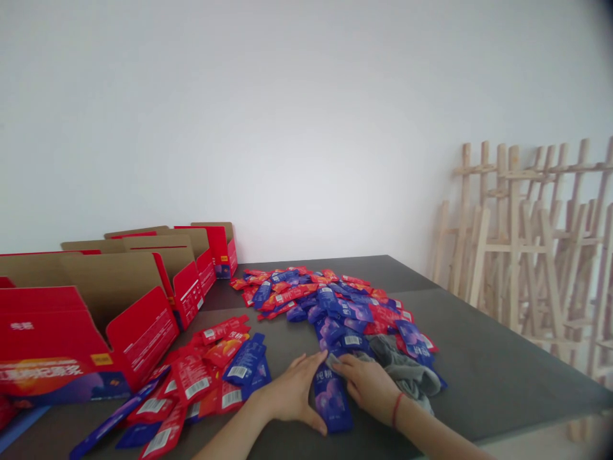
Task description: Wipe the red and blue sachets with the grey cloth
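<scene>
A blue pouch (332, 401) with purple fruit pictures lies flat on the dark table in front of me. At its left edge is my left hand (293, 390), thumb and forefinger spread apart, one tip at the pouch's upper end and the other near its lower left side. My right hand (368, 385) has its fingers closed on a corner of a grey cloth (407, 370), pressed at the pouch's upper right. The rest of the cloth lies bunched behind that hand. A pile of blue and red pouches (335, 310) spreads beyond both hands.
Left of my hands lies a smaller heap of red and blue pouches (194, 377). Open red cardboard boxes (143, 338) stand in a row along the left side. Wooden easels (512, 249) stand beyond the right edge of the table (493, 364), with a white wall behind.
</scene>
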{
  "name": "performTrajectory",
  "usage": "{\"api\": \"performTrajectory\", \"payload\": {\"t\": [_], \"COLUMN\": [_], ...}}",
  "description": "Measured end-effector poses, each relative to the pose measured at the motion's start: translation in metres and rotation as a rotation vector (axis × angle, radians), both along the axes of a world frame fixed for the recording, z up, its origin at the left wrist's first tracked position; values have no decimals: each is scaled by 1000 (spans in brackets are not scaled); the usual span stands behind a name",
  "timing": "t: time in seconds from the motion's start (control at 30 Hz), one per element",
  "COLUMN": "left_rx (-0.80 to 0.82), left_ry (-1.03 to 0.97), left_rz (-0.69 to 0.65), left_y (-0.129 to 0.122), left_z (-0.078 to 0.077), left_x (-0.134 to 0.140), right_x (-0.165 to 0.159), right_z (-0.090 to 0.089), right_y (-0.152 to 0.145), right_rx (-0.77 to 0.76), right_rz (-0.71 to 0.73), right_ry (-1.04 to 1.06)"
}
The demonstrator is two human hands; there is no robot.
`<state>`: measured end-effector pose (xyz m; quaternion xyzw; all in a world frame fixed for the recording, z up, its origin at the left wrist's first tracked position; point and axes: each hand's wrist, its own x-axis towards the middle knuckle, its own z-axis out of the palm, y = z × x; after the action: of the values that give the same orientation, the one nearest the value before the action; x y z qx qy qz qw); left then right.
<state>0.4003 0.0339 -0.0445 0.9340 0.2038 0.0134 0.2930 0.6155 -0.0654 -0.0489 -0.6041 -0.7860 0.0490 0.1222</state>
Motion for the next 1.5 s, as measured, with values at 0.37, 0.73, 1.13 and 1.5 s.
{"api": "performTrajectory", "payload": {"t": [0.37,0.73,1.13,1.5], "left_rx": [19,91,805,894], "left_ry": [-56,10,29,-271], "left_rz": [-25,-117,-501,-460], "left_y": [0,-1,-37,-35], "left_z": [0,16,39,13], "left_x": [1,2,31,-2], "right_x": [-6,16,13,17], "right_z": [6,-2,-7,-17], "right_y": [-39,-33,-34,-33], "right_rx": [-67,-65,-1,69], "right_rz": [432,0,-52,-17], "right_ry": [48,2,100,114]}}
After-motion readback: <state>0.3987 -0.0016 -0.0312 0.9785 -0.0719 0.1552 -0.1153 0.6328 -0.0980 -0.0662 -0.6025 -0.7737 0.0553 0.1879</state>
